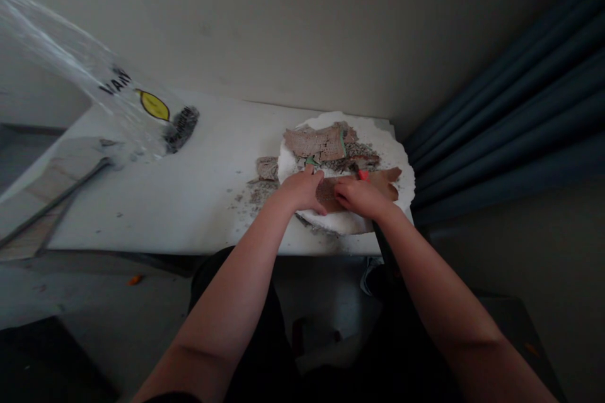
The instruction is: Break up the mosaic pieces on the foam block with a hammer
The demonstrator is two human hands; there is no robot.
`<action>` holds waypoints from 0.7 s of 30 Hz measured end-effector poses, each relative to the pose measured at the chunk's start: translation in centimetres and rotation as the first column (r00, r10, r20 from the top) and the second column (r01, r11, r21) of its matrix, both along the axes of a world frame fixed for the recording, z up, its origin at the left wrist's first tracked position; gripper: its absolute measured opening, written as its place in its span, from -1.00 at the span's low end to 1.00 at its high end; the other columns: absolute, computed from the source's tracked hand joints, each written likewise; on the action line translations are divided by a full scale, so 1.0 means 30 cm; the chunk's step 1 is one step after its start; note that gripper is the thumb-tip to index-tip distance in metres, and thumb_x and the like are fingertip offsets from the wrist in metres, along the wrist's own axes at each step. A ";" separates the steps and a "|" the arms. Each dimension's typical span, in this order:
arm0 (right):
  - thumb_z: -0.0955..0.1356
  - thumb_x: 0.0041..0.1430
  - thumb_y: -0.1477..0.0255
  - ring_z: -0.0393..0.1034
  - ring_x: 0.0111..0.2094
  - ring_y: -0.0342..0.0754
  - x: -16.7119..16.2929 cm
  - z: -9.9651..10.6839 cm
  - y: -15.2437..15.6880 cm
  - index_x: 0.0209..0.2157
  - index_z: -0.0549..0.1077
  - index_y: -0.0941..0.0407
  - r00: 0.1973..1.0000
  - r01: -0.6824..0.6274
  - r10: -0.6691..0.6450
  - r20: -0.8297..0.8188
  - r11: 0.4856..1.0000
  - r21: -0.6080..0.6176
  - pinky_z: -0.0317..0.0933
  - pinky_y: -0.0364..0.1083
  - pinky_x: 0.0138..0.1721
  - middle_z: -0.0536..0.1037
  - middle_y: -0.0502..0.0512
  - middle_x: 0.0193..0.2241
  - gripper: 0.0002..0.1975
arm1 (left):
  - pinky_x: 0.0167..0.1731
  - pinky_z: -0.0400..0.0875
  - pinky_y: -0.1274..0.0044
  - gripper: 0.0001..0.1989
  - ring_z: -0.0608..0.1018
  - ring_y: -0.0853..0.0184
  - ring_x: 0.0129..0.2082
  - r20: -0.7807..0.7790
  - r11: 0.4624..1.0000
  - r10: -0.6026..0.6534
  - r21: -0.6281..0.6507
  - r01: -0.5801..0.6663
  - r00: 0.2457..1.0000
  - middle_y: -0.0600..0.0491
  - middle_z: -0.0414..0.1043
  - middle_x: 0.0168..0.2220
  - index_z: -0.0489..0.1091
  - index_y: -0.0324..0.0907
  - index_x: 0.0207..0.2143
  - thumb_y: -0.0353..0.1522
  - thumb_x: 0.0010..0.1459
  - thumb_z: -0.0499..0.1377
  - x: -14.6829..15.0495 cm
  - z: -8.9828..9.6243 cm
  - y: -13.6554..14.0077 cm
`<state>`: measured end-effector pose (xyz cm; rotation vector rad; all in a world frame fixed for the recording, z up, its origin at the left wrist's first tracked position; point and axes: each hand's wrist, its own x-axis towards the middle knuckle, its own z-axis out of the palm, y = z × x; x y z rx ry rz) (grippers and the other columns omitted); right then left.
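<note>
I am pressing both hands onto a brown perforated board (331, 194) lying at the near edge of a white foam disc (401, 157), which is sitting at the right end of the white tabletop (189, 201), against the wall and beside a dark blue curtain (510, 119). My left hand (300, 190) is curled over the board's left end, its grip mostly closed, with a green-handled tool (311, 162) poking out just beyond the knuckles; whether the fingers are actually clasping that handle I cannot tell. My right hand (362, 196) is bearing down on the board's right part, fingers bent, with a red-handled tool (362, 174) showing just past them; again the hold itself is hidden. More broken board pieces (319, 140) are piled at the far side of the disc, and grey crumbs (258, 192) are scattering onto the tabletop to the left. A clear plastic bag (113, 101) with a yellow mark is hanging in at upper left. To work this well, I judge I should be keeping the board flat on the foam, steadying with one hand and prying in small bites so fragments are staying on the disc.
</note>
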<state>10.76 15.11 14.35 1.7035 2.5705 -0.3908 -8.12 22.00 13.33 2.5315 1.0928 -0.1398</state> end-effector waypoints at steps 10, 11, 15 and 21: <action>0.31 0.30 0.46 0.42 -0.22 0.00 0.014 0.003 -0.002 -0.18 0.49 0.16 1.000 0.005 -0.004 -0.011 0.999 0.040 0.16 -0.08 -0.24 0.54 0.19 -0.13 -0.87 | -0.13 0.36 0.38 -0.10 0.50 0.07 -0.05 0.002 1.000 0.003 -0.018 -0.003 1.000 -0.17 0.26 0.15 0.27 -0.11 0.09 0.05 -0.30 0.39 0.000 -0.006 0.003; 0.31 0.30 0.46 0.42 -0.23 -0.01 0.015 0.007 -0.004 -0.19 0.49 0.16 1.000 -0.002 0.002 0.003 0.999 0.039 0.15 -0.08 -0.25 0.53 0.19 -0.12 -0.87 | -0.13 0.36 0.38 -0.10 0.50 0.07 -0.05 0.000 1.000 0.006 -0.019 -0.006 1.000 -0.17 0.26 0.15 0.27 -0.11 0.08 0.05 -0.30 0.39 0.001 -0.005 0.003; 0.25 0.36 0.45 0.41 -0.27 -0.03 0.013 0.024 -0.010 -0.19 0.50 0.18 0.998 -0.029 0.026 0.049 0.997 0.071 0.11 -0.07 -0.31 0.49 0.20 -0.10 -0.80 | -0.14 0.37 0.38 -0.11 0.50 0.06 -0.05 -0.004 1.000 0.006 -0.018 -0.006 1.000 -0.18 0.26 0.15 0.28 -0.12 0.07 0.04 -0.31 0.40 0.004 0.003 0.001; 0.23 0.37 0.44 0.42 -0.30 -0.04 0.007 0.039 -0.010 -0.15 0.48 0.20 0.995 -0.007 -0.001 0.101 0.996 0.085 0.07 -0.06 -0.35 0.45 0.22 -0.01 -0.79 | -0.13 0.39 0.36 -0.12 0.51 0.06 -0.06 -0.008 1.000 0.007 -0.022 -0.007 1.000 -0.17 0.26 0.15 0.29 -0.13 0.07 0.04 -0.31 0.39 0.005 0.013 -0.003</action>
